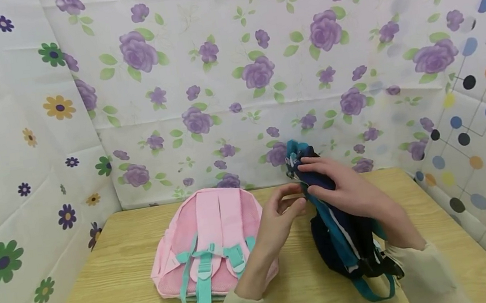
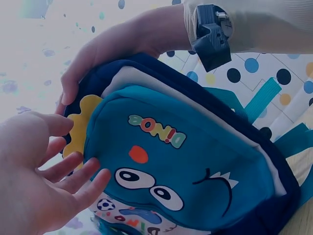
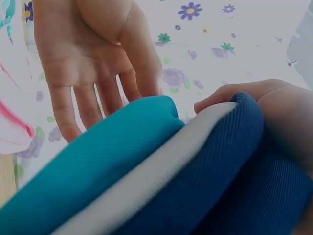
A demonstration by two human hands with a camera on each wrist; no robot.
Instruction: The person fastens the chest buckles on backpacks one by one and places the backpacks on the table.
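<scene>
A navy and teal dinosaur backpack point(image 1: 328, 248) is tipped on its side on the right of the table. My right hand point(image 1: 351, 191) grips its edge, and the right wrist view shows that thumb lying over the white and navy border. In the left wrist view the teal front point(image 2: 215, 147) carries a cartoon face, the word DINO and a yellow scalloped trim point(image 2: 80, 127). Close to that trim is my left hand point(image 2: 39, 171), fingers spread and slightly bent; whether the fingertips touch the bag I cannot tell.
A pink backpack point(image 1: 207, 212) with mint straps lies on the left half of the wooden table point(image 1: 116, 270). Flower-patterned cloth point(image 1: 232, 71) hangs behind the table, and dotted cloth point(image 1: 477, 141) hangs on the right.
</scene>
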